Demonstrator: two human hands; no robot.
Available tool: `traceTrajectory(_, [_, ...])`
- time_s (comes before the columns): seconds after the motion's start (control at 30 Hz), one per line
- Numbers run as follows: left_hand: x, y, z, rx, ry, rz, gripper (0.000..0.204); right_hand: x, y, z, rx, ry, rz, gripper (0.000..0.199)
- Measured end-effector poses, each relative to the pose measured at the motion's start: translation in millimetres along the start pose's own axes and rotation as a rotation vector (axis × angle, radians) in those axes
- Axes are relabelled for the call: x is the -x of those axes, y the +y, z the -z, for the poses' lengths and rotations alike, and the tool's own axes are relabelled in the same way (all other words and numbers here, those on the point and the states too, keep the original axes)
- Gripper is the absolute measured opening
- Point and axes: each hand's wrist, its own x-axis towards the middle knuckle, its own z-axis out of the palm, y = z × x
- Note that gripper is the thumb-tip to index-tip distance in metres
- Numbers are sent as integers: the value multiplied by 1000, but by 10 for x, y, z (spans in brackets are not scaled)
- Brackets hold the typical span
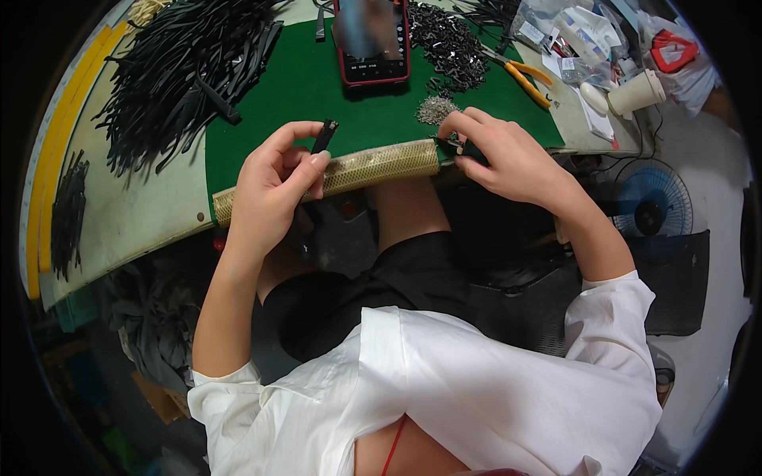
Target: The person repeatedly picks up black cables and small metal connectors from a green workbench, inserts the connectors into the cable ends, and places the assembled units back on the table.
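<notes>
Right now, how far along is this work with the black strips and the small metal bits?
No finished batch is clearly visible. In hand: the left hand holds one flat black strip piece, while the right hand picks at the green felt mat. Left: a big heap of black strips and a pile of small dark metal parts.

We see even overhead light, soft shadows, glare on the white cotton shirt (pixel 476 381), dark fisheye rim, bent edges.

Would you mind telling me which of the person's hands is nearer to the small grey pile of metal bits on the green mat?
Right. The right hand rests just below the grey pile, fingertips almost touching it. The left hand, holding a black strip, is farther off to the left.
</notes>
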Motion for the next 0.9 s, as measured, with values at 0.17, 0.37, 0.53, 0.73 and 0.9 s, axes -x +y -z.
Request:
traceTrajectory(0.17, [-1, -45, -7, -4, 10, -20, 25, -16, -9, 5, 1, -9, 10, 29])
traceTrajectory(0.37, [3, -77, -16, -45, 29, -40, 22, -69, -57, 19, 23, -43, 13, 29])
traceTrajectory(0.53, [7, -83, -5, 5, 10, -7, 24, -151, -109, 36, 81, -76, -2, 32])
traceTrajectory(0.73, [25, 7, -36, -32, 61, -61, 21, -218, -164, 72, 107, -113, -4, 36])
traceTrajectory(0.9, [25, 127, -72, -70, 80, -139, 18, -160, -97, 43, 182, -35, 61, 40])
